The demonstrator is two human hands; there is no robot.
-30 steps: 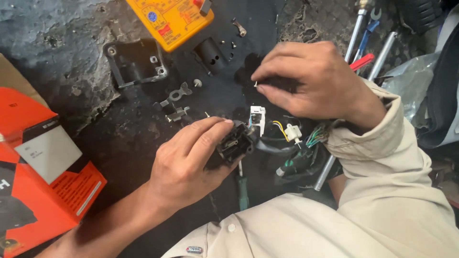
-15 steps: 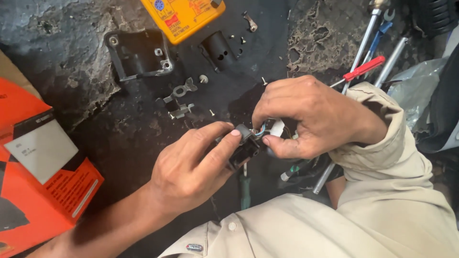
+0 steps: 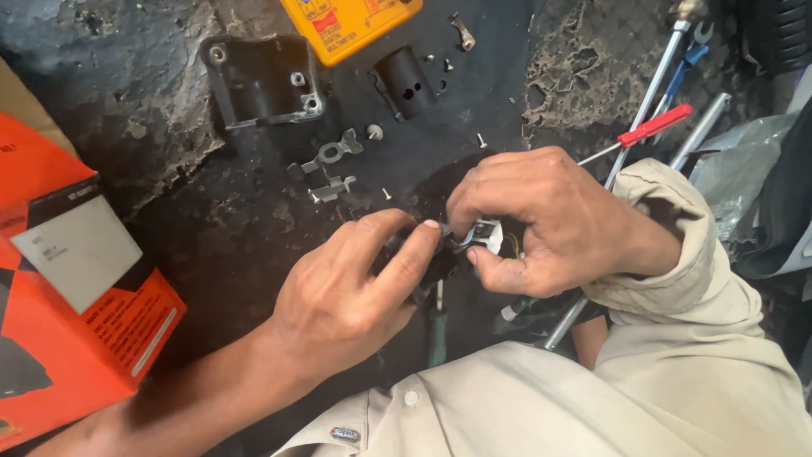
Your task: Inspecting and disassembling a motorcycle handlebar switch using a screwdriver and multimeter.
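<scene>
Both hands met over the dark floor: the left hand pinched a small black part, the right hand pinched its white plug. One orange box lay left. One open black housing held nothing. Two metal clips lay nearby.

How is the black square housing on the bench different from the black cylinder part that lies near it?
The black square housing is a wide, open, box-like frame with screw holes at its corners; the black cylinder part is narrower and round, with two small holes in its side. The housing lies further left, the cylinder part just below the yellow meter. Both are black, lie loose on the dark bench, and neither hand touches them.
</scene>
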